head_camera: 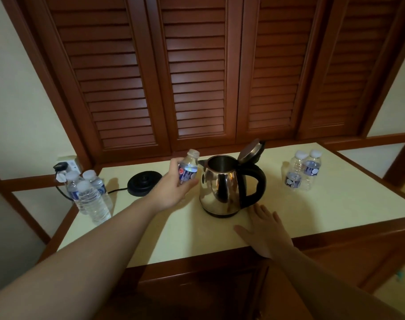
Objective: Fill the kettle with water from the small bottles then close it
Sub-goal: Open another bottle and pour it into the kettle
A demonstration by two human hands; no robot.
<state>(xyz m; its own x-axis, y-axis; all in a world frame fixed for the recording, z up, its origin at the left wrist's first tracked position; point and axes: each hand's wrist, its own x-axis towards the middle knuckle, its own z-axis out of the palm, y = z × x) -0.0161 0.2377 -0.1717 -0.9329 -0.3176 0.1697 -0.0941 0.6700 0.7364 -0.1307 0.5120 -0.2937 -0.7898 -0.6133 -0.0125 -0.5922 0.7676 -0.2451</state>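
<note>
A steel kettle (222,185) with a black handle stands in the middle of the cream counter, its lid (251,150) tipped up and open. My left hand (173,188) is wrapped around a small uncapped bottle (188,168), held nearly upright just left of the kettle's spout. My right hand (265,229) lies flat on the counter in front of the kettle's handle, fingers spread, holding nothing. Three capped bottles (89,196) stand at the left edge. Two capped small bottles (304,170) that look empty stand at the right.
The kettle's black base (144,183) sits left of the kettle, its cord running to a wall socket (66,167). Brown louvred doors (196,72) rise behind the counter (346,204). The counter has a wooden front edge (220,262).
</note>
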